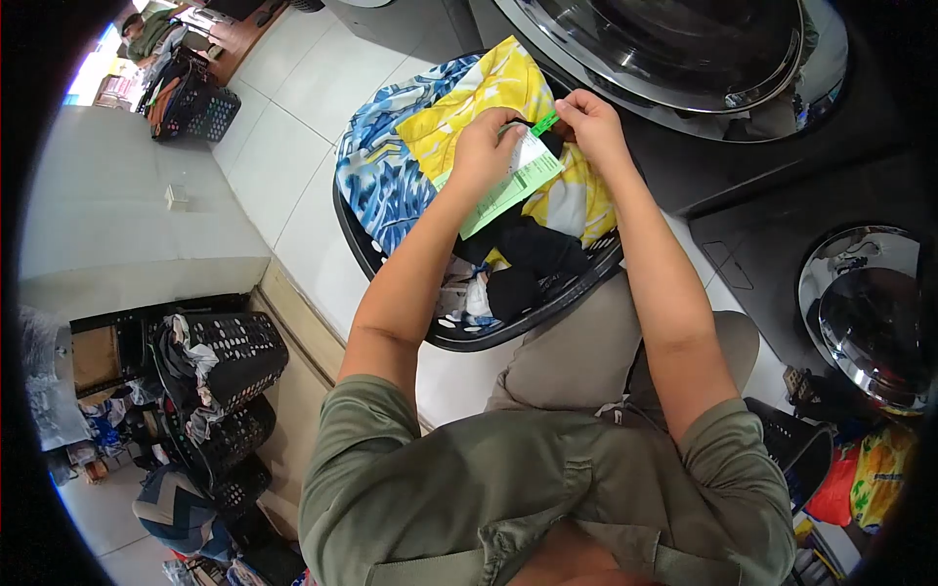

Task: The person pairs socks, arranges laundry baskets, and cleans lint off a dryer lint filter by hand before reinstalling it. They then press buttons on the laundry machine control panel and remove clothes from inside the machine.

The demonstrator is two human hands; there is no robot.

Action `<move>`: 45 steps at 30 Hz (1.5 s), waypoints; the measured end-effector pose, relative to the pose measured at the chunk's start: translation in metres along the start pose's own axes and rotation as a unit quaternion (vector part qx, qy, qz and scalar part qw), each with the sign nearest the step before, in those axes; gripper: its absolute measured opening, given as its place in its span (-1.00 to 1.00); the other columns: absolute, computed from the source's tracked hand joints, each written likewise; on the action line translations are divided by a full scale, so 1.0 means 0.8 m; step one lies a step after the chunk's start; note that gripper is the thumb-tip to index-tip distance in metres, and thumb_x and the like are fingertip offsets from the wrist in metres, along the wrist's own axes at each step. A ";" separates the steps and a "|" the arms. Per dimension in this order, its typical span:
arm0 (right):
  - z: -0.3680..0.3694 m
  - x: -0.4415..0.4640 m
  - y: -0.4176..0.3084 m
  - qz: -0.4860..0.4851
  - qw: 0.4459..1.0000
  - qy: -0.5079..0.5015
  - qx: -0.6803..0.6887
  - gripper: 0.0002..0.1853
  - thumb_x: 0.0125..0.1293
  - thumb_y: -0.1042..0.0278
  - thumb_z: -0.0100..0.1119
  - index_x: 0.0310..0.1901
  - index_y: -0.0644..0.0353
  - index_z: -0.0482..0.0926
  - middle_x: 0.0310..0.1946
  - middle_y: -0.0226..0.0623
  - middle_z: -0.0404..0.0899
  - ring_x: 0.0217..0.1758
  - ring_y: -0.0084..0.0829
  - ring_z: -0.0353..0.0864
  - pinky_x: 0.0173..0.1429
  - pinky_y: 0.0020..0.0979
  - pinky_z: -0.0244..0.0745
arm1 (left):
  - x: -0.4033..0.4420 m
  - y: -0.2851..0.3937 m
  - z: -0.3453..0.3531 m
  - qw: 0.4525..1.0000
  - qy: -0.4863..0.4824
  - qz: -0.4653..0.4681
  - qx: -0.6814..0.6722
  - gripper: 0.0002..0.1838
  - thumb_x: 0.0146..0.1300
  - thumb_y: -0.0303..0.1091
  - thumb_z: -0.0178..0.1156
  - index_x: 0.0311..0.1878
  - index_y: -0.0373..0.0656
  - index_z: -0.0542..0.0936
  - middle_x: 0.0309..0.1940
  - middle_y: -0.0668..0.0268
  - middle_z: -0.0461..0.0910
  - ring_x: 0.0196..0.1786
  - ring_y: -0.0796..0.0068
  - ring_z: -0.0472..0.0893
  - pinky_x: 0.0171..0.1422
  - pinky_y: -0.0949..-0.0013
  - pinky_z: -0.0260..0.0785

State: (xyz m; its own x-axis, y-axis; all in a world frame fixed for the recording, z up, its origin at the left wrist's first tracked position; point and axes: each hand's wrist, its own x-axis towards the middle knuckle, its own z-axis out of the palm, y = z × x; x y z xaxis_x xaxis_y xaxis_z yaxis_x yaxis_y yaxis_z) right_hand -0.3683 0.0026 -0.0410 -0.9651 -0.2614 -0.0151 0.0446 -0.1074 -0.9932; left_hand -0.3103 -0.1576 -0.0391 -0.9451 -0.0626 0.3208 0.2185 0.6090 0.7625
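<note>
Clock set on the laundry basket, 12 pointing away from the seen person's torso. Black laundry basket (pixel 459 339), perforated, heaped with laundry, sits just past the knees. Blue-and-white patterned cloth (pixel 376 186) fills the 9 to 11 side. Yellow-and-white cloth (pixel 479 83) lies at 12, with more yellow at 3. Dark clothes (pixel 542 249) at 5, a small white item (pixel 477 296) near 6.

Left hand (pixel 486 151): mostly closed, fingers curled, thumb pressing on the paper slip (pixel 518 186). Slip is part white, part light green, printed, tilted over the laundry near the basket's middle; print too small to read. Right hand (pixel 591 127): thumb and index fingertip pinched together on the bright green clip (pixel 544 122), other fingers bent loosely. Clip is at the slip's upper end, between the two hands, at about 1. Can't tell whether it grips the slip or the dark cloth behind it.

Around: large dark front-door machine (pixel 674 49) at 2, close beside the basket rim. Second machine (pixel 870 313), smaller in view, past 3. Red bag (pixel 833 483) and yellow-green bag (pixel 879 474) at 4, next to another black basket (pixel 791 444). At 8, stacked baskets (pixel 230 366) with clothes hanging over the sides, against a low ledge. Far off at 10, a filled basket (pixel 200 112) on pale floor tiles (pixel 293 78), another person (pixel 151 34) in green just beyond it.
</note>
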 end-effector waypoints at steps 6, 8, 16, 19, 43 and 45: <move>0.005 0.005 0.014 -0.017 0.997 -0.001 -0.071 -0.81 0.15 0.33 0.13 -0.49 0.27 0.45 -0.65 -0.41 0.44 -0.58 -0.62 0.41 -0.43 -0.53 0.32 | -0.002 0.010 0.003 0.996 0.018 0.028 0.084 -0.80 0.07 -0.33 0.14 -0.27 -0.24 0.52 -0.33 0.09 0.53 -0.26 0.10 0.53 -0.18 0.25 0.36; 0.003 0.003 0.012 -0.010 0.990 -0.024 -0.137 -0.79 0.13 0.25 0.14 -0.41 0.25 0.49 -0.63 -0.35 0.46 -0.55 -0.54 0.44 -0.37 -0.47 0.36 | -0.003 0.006 0.004 0.998 0.022 0.004 0.066 -0.76 0.07 -0.32 0.15 -0.22 -0.24 0.51 -0.30 0.10 0.53 -0.25 0.12 0.53 -0.16 0.26 0.36; -0.042 -0.065 -0.048 -0.129 0.886 0.159 -0.416 -0.48 0.04 0.03 0.21 -0.04 0.21 0.45 -0.21 -0.13 0.53 -0.23 -0.24 0.54 -0.14 -0.36 0.40 | -0.063 0.062 -0.118 0.968 0.233 -0.070 0.068 -0.50 0.06 -0.30 0.22 0.08 -0.25 0.37 -0.08 0.16 0.49 0.03 0.28 0.45 0.10 0.32 0.25; -0.120 -0.053 0.004 0.000 0.936 0.009 -0.353 -0.40 0.03 0.10 0.23 0.07 0.27 0.35 -0.19 -0.12 0.51 -0.15 -0.37 0.50 -0.05 -0.41 0.37 | -0.180 0.054 -0.137 0.889 0.316 -0.159 0.290 -0.34 0.04 -0.36 0.20 0.19 -0.39 0.17 0.16 -0.07 0.22 0.21 0.14 0.23 0.28 0.24 0.03; 0.080 -0.061 -0.189 0.327 0.900 -0.135 -0.253 -0.54 -0.27 0.75 -0.10 -0.17 0.37 0.40 -0.38 -0.24 0.50 -0.42 -0.31 0.52 -0.35 -0.37 0.43 | -0.326 0.144 -0.189 0.582 0.380 -0.705 -0.144 -0.66 -0.27 -0.47 0.08 -0.30 -0.25 0.59 -0.38 -0.05 0.56 -0.25 0.06 0.57 -0.16 0.22 0.37; 0.137 -0.082 -0.189 0.332 0.882 -0.196 -0.270 -0.61 -0.27 0.74 -0.08 -0.25 0.37 0.42 -0.44 -0.24 0.49 -0.48 -0.34 0.48 -0.42 -0.40 0.39 | -0.405 0.144 -0.174 0.504 0.445 -0.722 -0.164 -0.62 -0.32 -0.50 0.09 -0.29 -0.36 0.57 -0.41 -0.06 0.56 -0.27 0.10 0.58 -0.18 0.22 0.36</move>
State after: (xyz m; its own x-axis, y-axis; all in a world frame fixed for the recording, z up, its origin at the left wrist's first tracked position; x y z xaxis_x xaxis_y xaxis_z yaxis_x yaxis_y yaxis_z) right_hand -0.2833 -0.0693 0.1229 -0.6049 -0.4173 -0.6782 0.3352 0.6391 -0.6922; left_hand 0.0549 -0.1769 0.0232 0.2755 -0.6715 -0.6879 -0.3741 -0.7340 0.5668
